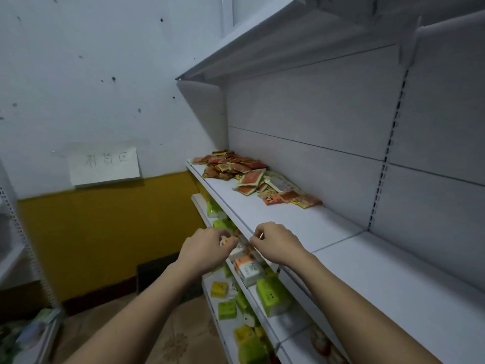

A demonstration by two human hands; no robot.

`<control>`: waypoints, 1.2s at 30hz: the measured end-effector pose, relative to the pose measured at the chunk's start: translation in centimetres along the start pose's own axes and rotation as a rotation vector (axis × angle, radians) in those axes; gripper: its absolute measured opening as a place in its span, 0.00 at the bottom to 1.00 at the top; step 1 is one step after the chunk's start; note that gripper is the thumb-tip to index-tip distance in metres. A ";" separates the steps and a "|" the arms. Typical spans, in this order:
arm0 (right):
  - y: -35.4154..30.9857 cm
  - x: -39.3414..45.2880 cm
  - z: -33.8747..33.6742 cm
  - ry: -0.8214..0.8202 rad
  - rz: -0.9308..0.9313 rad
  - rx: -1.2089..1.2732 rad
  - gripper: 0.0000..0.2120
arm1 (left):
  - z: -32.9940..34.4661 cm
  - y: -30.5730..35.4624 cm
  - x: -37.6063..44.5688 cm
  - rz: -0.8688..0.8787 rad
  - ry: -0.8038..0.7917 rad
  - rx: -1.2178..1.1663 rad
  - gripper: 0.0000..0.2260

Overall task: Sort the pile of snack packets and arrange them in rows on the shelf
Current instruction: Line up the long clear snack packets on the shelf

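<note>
A white sheet of paper (104, 165) taped to the pale wall bears three faint handwritten Chinese characters that appear to read "补货区". A white and orange tissue pack (248, 269) on the lower shelf shows small print, too blurred to read. The snack packets' printing is illegible.

white paper sign with handwritten characters (104, 165) taped to pale wall above mustard-yellow lower wall band (110, 232), green, yellow and orange-white tissue packs (273, 295) on lower shelves, dark floor vent (157, 271), patterned beige floor (181, 340)
</note>
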State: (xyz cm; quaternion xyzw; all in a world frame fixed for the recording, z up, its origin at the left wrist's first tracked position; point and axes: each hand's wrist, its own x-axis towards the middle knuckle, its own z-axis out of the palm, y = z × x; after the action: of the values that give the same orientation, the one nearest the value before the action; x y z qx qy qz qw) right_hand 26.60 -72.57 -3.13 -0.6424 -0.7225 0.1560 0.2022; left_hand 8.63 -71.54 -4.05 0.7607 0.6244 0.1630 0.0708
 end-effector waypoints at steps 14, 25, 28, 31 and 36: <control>-2.0 23.3 5.2 0.010 0.074 -0.048 0.12 | 0.8 -10.1 21.0 0.075 -0.013 -0.105 0.20; -4.2 37.3 12.5 0.161 0.250 0.151 0.09 | 3.2 -21.2 36.3 0.197 -0.113 -0.241 0.17; -2.4 38.4 13.2 0.320 0.343 0.255 0.07 | 4.9 -21.4 39.2 0.237 -0.180 -0.326 0.16; 0.1 40.5 12.5 0.546 0.418 0.340 0.07 | 7.1 -21.2 42.8 0.293 -0.227 -0.405 0.14; 4.7 45.5 11.6 0.781 0.600 0.279 0.10 | 10.2 -20.4 48.8 0.336 -0.233 -0.591 0.12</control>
State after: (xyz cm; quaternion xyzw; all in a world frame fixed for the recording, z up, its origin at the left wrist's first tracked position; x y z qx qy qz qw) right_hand 20.70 -26.45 -11.35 -0.7990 -0.3491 0.0506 0.4870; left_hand 1.31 -18.81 -12.18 0.8128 0.4043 0.2579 0.3307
